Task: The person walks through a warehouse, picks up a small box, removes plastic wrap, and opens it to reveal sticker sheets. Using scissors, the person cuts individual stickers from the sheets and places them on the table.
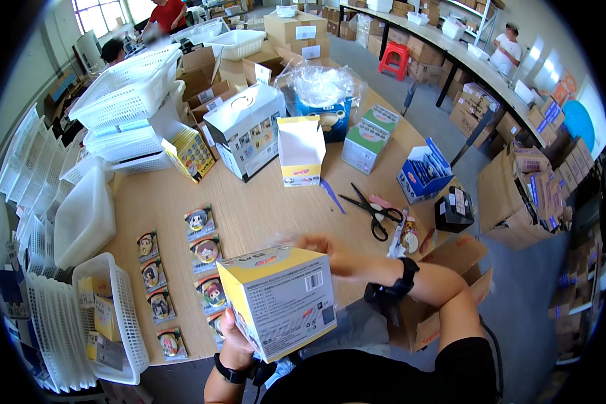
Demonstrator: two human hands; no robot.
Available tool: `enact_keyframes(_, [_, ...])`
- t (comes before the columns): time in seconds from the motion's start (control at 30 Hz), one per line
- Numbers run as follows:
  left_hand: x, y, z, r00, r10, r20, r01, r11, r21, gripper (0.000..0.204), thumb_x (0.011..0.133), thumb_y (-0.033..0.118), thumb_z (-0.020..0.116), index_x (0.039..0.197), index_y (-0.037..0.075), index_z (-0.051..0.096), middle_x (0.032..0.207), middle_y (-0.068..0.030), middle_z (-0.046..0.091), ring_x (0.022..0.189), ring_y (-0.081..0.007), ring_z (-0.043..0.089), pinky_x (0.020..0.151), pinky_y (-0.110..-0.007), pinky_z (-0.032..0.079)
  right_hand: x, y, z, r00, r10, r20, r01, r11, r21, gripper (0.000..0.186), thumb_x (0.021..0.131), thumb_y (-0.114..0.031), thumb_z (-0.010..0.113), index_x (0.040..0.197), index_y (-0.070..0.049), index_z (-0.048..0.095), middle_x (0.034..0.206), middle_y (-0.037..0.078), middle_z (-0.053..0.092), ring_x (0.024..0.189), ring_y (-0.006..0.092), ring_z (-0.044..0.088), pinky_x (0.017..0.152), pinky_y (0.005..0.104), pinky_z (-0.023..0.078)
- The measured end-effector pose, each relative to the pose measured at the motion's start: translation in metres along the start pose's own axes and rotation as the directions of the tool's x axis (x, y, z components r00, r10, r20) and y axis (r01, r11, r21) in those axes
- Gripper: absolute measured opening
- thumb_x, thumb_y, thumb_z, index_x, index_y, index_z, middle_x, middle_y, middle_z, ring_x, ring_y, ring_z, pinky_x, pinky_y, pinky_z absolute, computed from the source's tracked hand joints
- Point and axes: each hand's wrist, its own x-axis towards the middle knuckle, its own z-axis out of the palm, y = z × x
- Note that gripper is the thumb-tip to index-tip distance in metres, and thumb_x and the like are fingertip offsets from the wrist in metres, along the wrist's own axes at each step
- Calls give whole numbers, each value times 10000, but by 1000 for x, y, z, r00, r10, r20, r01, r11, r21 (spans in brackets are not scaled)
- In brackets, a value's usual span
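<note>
A yellow and grey cardboard box point(283, 310) with printed sides and a barcode is held up over the table's near edge. My left hand point(234, 331) grips its lower left side, the thumb in front and the other fingers mostly hidden. Just behind the box's top right edge is my right hand point(323, 250), smeared by motion, so its fingers cannot be read. A hazy, see-through patch like clear film shows beside its fingertips. Left of the box, small packaged round badges with cartoon figures point(207, 250) lie in two columns on the wooden table point(262, 209).
Black scissors point(374, 210) lie at right, near a blue open box point(425, 172). Several display boxes point(246, 131) stand at the back. White baskets point(131, 323) crowd the left side. An open carton point(461, 269) sits by my right arm. Other people work farther off.
</note>
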Motion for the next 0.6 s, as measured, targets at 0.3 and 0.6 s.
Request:
enact_keyframes(0.3, [-24, 20, -32, 915, 345, -210, -300, 929, 217, 779, 735, 552, 548, 1315, 69, 358, 1274, -125, 451, 1116, -308, 466, 930, -465, 379, 137, -200, -142, 433, -858, 278, -41, -327, -944, 184, 683, 97, 470, 771, -49, 539, 823, 113, 562, 783, 292, 557, 694, 319, 442])
enact_keyframes(0.6, [-58, 27, -43, 710, 473, -521, -401, 880, 253, 779, 723, 520, 565, 1318, 66, 346, 1256, -124, 462, 1112, -306, 471, 929, -462, 382, 218, -162, -263, 945, -112, -309, -323, -142, -936, 238, 769, -83, 437, 947, -53, 592, 1010, 158, 603, 946, 310, 564, 804, 398, 425])
